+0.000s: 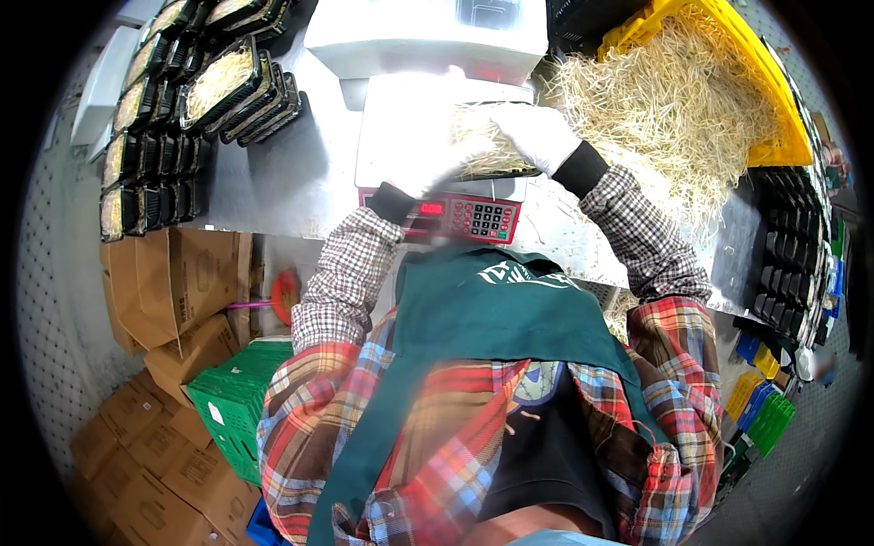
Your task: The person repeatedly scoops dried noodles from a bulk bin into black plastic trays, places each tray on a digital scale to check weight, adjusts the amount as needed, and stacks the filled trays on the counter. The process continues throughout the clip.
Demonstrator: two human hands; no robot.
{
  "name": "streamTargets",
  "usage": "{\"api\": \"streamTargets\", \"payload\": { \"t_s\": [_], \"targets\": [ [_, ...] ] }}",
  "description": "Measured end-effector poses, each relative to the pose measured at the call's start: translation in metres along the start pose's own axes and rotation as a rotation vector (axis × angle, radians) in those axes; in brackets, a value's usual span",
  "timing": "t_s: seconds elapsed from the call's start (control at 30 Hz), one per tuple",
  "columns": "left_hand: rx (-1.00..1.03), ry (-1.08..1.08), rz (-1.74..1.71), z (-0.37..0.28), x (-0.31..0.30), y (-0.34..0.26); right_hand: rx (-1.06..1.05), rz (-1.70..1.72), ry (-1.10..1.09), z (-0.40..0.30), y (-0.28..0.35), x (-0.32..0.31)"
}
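Observation:
White gloves cover both my hands. Between them is a black plastic tray (502, 175) filled with bean sprouts (471, 126), over the pale platform of a digital scale (389, 130). My right hand (539, 136) grips the tray's right side, its fingers over the sprouts. At the left side, my left hand (430, 167) reaches across the near part of the sprouts; glare and blur hide its fingers. Whether the tray rests on the platform or hangs just above it, I cannot tell. The scale's red keypad panel (478, 217) faces me, its display lit.
Loose bean sprouts (669, 116) spill from a yellow crate (785, 147) at right. Filled trays (222, 85) are stacked at left; black trays (785, 273) stand at the right edge. A white foam box (423, 51) is behind the scale. Cardboard boxes (164, 293) and green crates (232, 403) stand lower left.

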State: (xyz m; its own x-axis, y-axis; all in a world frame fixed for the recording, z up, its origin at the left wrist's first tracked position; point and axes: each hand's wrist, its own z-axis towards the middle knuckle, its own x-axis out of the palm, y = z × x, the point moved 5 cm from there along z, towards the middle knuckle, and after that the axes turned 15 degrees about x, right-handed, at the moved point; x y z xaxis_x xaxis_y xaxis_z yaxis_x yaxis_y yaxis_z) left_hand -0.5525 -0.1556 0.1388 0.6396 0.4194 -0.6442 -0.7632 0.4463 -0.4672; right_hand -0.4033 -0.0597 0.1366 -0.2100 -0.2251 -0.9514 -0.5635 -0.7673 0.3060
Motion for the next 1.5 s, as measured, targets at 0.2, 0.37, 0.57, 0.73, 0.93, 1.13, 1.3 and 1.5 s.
{"api": "streamTargets", "payload": {
  "t_s": [0.2, 0.37, 0.57, 0.73, 0.93, 1.13, 1.3, 1.5],
  "targets": [
    [0.071, 0.269, -0.003, -0.003, 0.032, -0.006, 0.05, -0.084, 0.261, -0.007, -0.007, -0.05],
    [0.098, 0.351, 0.025, -0.001, 0.043, 0.003, -0.222, 0.019, -0.035, 0.003, 0.014, -0.064],
    [0.103, 0.312, -0.077, -0.013, 0.05, 0.008, 0.276, 0.15, -0.059, -0.019, 0.033, -0.015],
    [0.095, 0.498, -0.168, -0.01, 0.059, 0.019, 0.132, 0.483, 0.094, -0.025, 0.018, -0.006],
    [0.054, 0.443, -0.321, -0.007, -0.012, 0.024, -0.072, 0.248, 0.079, -0.027, -0.01, -0.043],
    [-0.337, 0.322, -0.585, -0.01, -0.064, 0.064, 0.044, 0.234, 0.07, -0.033, -0.019, -0.044],
    [0.211, 0.203, 0.146, 0.012, -0.03, 0.006, 0.191, -0.029, -0.038, -0.033, -0.02, -0.016],
    [0.208, 0.264, 0.097, 0.011, 0.042, -0.025, 0.332, -0.333, 0.056, -0.039, -0.02, 0.001]
  ]
}}
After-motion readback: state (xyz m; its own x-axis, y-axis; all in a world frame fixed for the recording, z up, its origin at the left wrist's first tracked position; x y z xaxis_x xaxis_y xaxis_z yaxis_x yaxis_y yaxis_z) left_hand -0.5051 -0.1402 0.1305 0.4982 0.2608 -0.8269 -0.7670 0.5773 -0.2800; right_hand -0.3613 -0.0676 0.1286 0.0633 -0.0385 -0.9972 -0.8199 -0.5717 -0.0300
